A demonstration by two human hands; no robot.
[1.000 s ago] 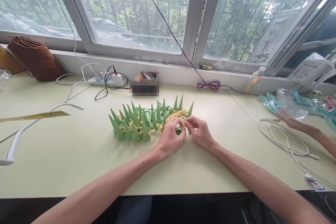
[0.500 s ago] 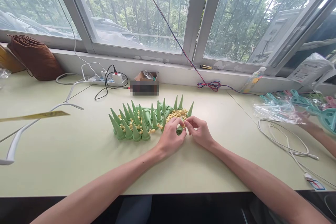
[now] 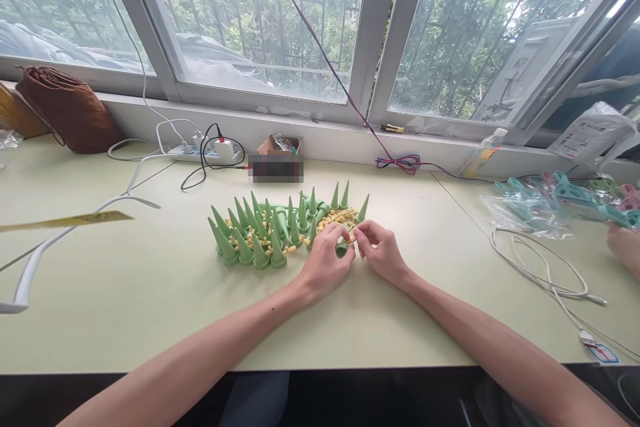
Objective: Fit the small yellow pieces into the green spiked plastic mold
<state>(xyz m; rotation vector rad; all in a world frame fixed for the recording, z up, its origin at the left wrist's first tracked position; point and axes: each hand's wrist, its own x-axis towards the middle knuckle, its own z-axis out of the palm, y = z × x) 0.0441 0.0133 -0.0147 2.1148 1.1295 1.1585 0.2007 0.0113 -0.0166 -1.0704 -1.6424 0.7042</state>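
Note:
My left hand (image 3: 327,261) is closed around a green cone piece (image 3: 342,249), whose round open end shows between the fingers. Pinched in the fingertips of my right hand (image 3: 379,250) is a small yellow piece (image 3: 352,239), held close beside the green piece. Several green cones (image 3: 260,253) stand upright to the left of my hands, with small yellow pieces among them. More yellow pieces (image 3: 340,216) lie in a pile just behind my left hand, and green cones stand around that pile.
A power strip (image 3: 200,153) with cables and a small box (image 3: 280,145) stand at the back. At the right are a white cable (image 3: 545,273), a plastic bag (image 3: 525,213), teal clips (image 3: 575,192) and another person's hand (image 3: 624,247). A brown pouch (image 3: 70,110) sits back left.
The other person's hand has moved right, away from the plastic bag and to the teal clips. My right fingers have shifted slightly, and the yellow piece shows more clearly.

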